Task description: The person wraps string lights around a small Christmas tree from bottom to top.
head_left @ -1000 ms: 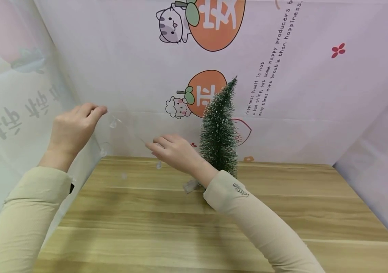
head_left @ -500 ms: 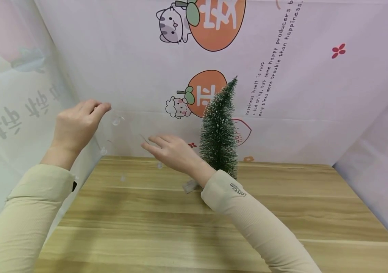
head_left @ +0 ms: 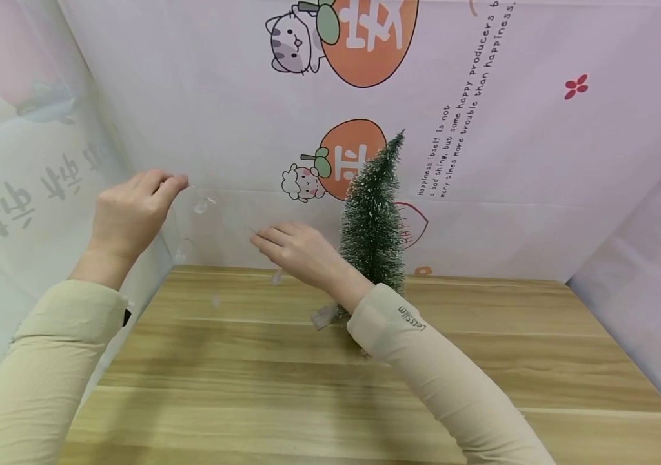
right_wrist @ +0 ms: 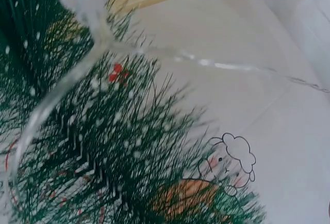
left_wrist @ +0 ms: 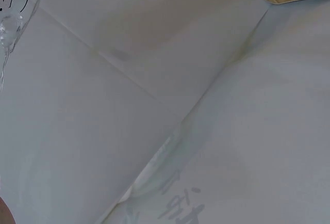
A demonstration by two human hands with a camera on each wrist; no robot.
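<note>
Clear plastic, seen as a thin strand (right_wrist: 216, 65) with small transparent bulbs (head_left: 200, 205), hangs between two raised hands at the left of a bristly green tree. Left hand (head_left: 133, 213): fingers curled in, thumb and forefinger tips together, pinching the strand. Right hand (head_left: 304, 253): fingers gently bent, tips drawn close to the thumb, with a fine piece of strand at the pinch. Between the hands the line is almost lost against the pale backdrop (head_left: 499, 239); lower bulbs hang in front of its foot and the wooden tabletop (head_left: 249, 394).

The white-flecked tree (head_left: 372, 219) stands just beyond the right wrist — its base partly hidden by the right sleeve (head_left: 391, 323) — and in turn covers part of a printed orange (head_left: 346, 148) and a heart outline (head_left: 417, 223). A small translucent box (head_left: 323, 317) lies on the wood beside the tree's foot. A lamb drawing (head_left: 305, 183) adjoins the orange.

In the left wrist view, one bulb overlaps the lamb at upper left. In the right wrist view, a blurred bulb and its wire cross in front of the foliage; the fingers' grip cannot be told there.
</note>
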